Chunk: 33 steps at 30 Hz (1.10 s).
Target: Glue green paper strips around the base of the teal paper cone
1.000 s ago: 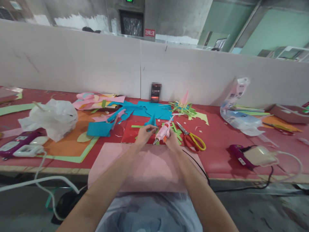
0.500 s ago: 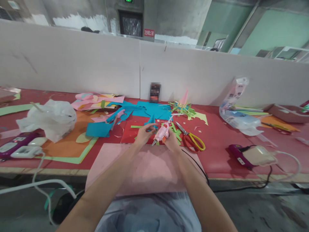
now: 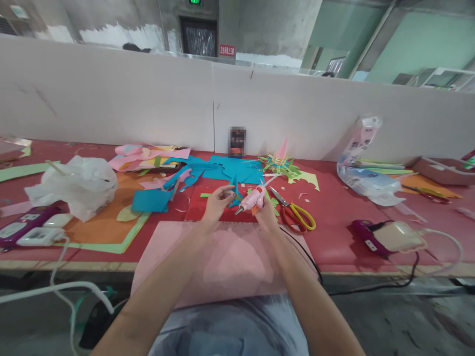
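My right hand (image 3: 264,213) is wrapped round a pink glue gun (image 3: 251,199), whose metal nozzle points down and to the left. Left of it, my left hand (image 3: 218,201) has its fingers pinched at a blue paper piece (image 3: 235,184) that stands up in a point. Whether a smaller strip is also between those fingertips is too small to tell. Beneath both hands lies a red board (image 3: 196,201), with light green strips beside the glue gun. Scissors with red and yellow handles (image 3: 301,217) rest just right of my right hand.
A pink sheet (image 3: 222,262) covers the near table edge. Behind are blue paper (image 3: 213,170) and a paper model with a pink cone (image 3: 282,151). A crumpled plastic bag (image 3: 79,183) and purple power strip (image 3: 29,225) lie left; another power strip (image 3: 371,240) is right, with cables.
The glue gun has tilted flatter, its nozzle now a little higher. My left hand has shifted slightly left and up, and more of the blue paper piece shows.
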Tool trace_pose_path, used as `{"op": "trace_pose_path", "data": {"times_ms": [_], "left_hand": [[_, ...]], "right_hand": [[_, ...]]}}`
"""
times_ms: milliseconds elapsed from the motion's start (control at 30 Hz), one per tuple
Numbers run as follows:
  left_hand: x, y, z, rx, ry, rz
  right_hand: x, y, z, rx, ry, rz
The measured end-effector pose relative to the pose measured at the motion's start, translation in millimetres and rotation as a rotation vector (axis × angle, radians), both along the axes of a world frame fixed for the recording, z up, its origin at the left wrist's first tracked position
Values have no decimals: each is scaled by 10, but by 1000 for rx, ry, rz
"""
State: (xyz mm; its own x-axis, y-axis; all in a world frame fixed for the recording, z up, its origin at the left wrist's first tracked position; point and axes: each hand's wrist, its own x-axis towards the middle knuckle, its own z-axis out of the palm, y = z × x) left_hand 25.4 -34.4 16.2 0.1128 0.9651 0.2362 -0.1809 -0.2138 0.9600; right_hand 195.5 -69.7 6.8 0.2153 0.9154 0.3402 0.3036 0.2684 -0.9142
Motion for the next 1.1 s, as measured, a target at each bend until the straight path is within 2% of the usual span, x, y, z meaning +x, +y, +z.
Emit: {"op": "trace_pose_path", "data": {"times_ms": [133, 300, 467, 600, 867, 1100], "left_hand": [[10, -31, 12, -16, -50, -35], [33, -83, 31, -6, -4, -89], [65, -99, 15, -10, 39, -132], [70, -84, -22, -9, 61, -159], [73, -88, -35, -24, 153, -156], [56, -141, -50, -107, 176, -296]], "right_hand": [[15, 7, -19, -66, 39, -6], [26, 50, -46, 20, 77, -7], [7, 33, 48, 98, 158, -24], [-6, 6, 105, 93, 159, -34], [23, 22, 40, 94, 155, -59], [30, 17, 0, 84, 122, -9]]}}
